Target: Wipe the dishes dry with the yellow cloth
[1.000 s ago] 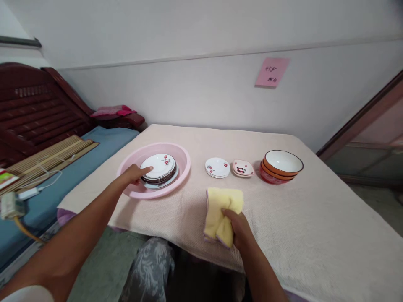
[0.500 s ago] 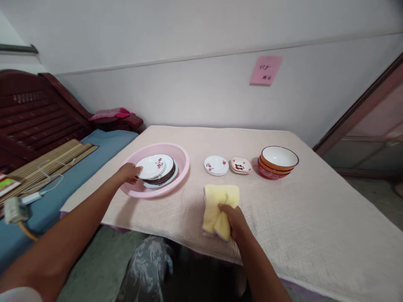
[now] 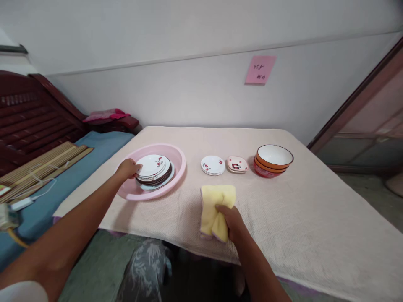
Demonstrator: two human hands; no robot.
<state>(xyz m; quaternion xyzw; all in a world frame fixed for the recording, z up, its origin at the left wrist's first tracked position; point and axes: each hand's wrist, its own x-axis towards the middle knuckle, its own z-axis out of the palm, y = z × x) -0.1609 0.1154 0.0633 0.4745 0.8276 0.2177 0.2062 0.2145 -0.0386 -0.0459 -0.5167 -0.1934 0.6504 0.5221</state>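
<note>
My left hand point(image 3: 129, 168) pinches the left rim of a white plate with red flowers point(image 3: 151, 164), at the top of a plate stack. Below it are several dark-edged plates point(image 3: 154, 182), all inside a pink basin point(image 3: 180, 167). My right hand point(image 3: 231, 220) grips a folded yellow cloth point(image 3: 212, 199) over the near part of the table; its thumb lies on top and the other fingers are hidden. Between basin and bowls sit small flowered plates point(image 3: 213, 165) in a stack and square pink-rimmed dishes point(image 3: 237, 163).
Orange and red bowls point(image 3: 271, 164) are stacked on the right of the cloth-covered table point(image 3: 299, 218). A bed with a blue sheet point(image 3: 108, 140) stands to the left, with a power strip point(image 3: 8, 218) near it. A pink note point(image 3: 260, 70) is on the wall.
The view has swung slightly right, so things sit further left in it. The flowered plate lies about level on the stack, still in my left hand. My right hand keeps the cloth.
</note>
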